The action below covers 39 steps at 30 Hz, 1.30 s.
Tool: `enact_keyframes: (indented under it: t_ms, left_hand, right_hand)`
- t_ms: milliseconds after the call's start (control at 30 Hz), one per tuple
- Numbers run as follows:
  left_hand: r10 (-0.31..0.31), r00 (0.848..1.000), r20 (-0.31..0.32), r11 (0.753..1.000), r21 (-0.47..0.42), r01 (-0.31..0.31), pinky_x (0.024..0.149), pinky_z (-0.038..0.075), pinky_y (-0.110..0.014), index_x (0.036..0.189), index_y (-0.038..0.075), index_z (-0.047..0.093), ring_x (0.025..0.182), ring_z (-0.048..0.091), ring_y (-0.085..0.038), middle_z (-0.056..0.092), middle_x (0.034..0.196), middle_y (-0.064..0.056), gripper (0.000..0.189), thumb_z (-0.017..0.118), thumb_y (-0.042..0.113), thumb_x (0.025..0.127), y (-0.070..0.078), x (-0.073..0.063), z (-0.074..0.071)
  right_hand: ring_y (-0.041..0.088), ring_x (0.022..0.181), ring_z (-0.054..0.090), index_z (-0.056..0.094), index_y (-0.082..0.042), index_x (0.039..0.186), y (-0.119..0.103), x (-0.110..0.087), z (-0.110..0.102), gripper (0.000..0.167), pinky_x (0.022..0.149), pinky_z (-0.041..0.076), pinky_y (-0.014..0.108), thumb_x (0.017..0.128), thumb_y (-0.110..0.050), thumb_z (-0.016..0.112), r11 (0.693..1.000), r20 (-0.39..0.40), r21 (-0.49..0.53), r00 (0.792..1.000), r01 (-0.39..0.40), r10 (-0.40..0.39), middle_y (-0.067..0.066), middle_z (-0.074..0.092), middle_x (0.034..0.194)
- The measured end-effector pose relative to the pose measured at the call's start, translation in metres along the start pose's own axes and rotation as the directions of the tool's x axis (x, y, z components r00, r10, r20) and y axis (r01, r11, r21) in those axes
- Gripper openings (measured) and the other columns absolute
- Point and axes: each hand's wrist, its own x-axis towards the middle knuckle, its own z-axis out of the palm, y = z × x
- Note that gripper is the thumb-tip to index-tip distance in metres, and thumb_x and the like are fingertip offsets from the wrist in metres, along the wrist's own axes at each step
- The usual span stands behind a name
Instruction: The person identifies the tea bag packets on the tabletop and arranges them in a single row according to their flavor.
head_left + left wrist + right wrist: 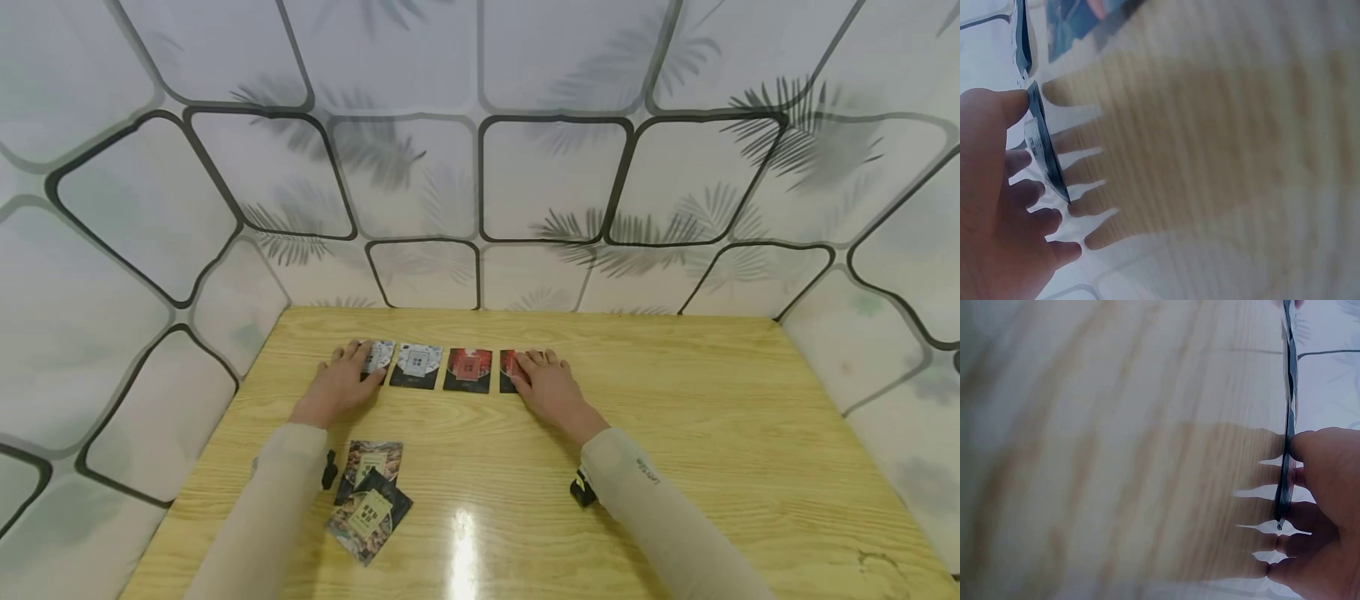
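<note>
Four flat packets lie in a row near the table's far edge. My left hand [341,385] rests on the leftmost white-and-black packet [381,357], its fingers spread over the left part and its thumb at the near edge. Beside it lies a second white-and-black packet [416,367], then a red-and-black packet [468,371]. On the right end, my right hand [553,390] touches another red-and-black packet [507,375] and covers much of it. The wrist views show the fingers extended at the thin edges of the left packet [1044,144] and right packet [1284,481].
Two brown patterned packets lie nearer on the left, the front one [369,517] slanted over the back one [375,454]. The wooden table [712,433] meets a patterned wall covering [540,183] at the back and sides.
</note>
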Motion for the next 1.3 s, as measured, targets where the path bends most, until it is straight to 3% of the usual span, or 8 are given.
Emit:
enact_keyframes:
  t_ms: [200, 700, 1033, 1300]
  left_hand:
    - [0.052, 0.996, -0.067, 0.999, 0.016, -0.051, 0.120, 0.016, -0.081, 0.168, 0.002, 0.023, 0.154, 0.018, -0.063, 0.017, 0.170, -0.034, 0.072, 0.047, 0.041, 0.112, -0.005, -0.014, 0.001]
    - [0.206, 0.965, -0.162, 0.976, 0.106, -0.191, 0.115, 0.026, -0.083, 0.161, 0.005, 0.043, 0.148, 0.032, -0.064, 0.035, 0.164, -0.035, 0.061, 0.057, 0.034, 0.109, 0.009, -0.069, 0.011]
    - [0.252, 0.954, -0.165, 0.963, 0.139, -0.230, 0.114, 0.030, -0.082, 0.159, 0.008, 0.048, 0.146, 0.038, -0.063, 0.039, 0.162, -0.034, 0.062, 0.065, 0.035, 0.105, 0.023, -0.104, 0.014]
    - [0.221, 0.964, -0.149, 0.973, 0.105, -0.207, 0.116, 0.027, -0.081, 0.160, 0.010, 0.047, 0.148, 0.035, -0.061, 0.037, 0.164, -0.033, 0.073, 0.068, 0.048, 0.101, 0.023, -0.118, 0.022]
  right_hand:
    - [0.050, 0.156, 0.031, 0.041, -0.010, 0.163, -0.001, -0.001, 0.002, 0.058, 0.124, 0.029, 0.069, 0.113, -0.039, 0.047, 1.000, 0.002, 0.018, 1.000, -0.005, 0.005, 0.021, 0.041, 0.166]
    - [0.051, 0.155, 0.032, 0.042, -0.009, 0.162, 0.000, -0.002, 0.001, 0.058, 0.123, 0.030, 0.069, 0.113, -0.038, 0.048, 1.000, -0.011, 0.023, 1.000, -0.003, 0.004, 0.022, 0.043, 0.165]
    - [0.052, 0.154, 0.032, 0.042, -0.008, 0.163, 0.001, -0.003, 0.001, 0.057, 0.122, 0.030, 0.070, 0.113, -0.037, 0.048, 1.000, -0.016, 0.020, 1.000, 0.010, -0.010, 0.023, 0.043, 0.164]
    - [0.052, 0.154, 0.032, 0.041, -0.009, 0.163, 0.000, -0.002, -0.001, 0.058, 0.122, 0.030, 0.070, 0.114, -0.038, 0.047, 1.000, -0.008, 0.015, 1.000, 0.017, -0.017, 0.023, 0.042, 0.165]
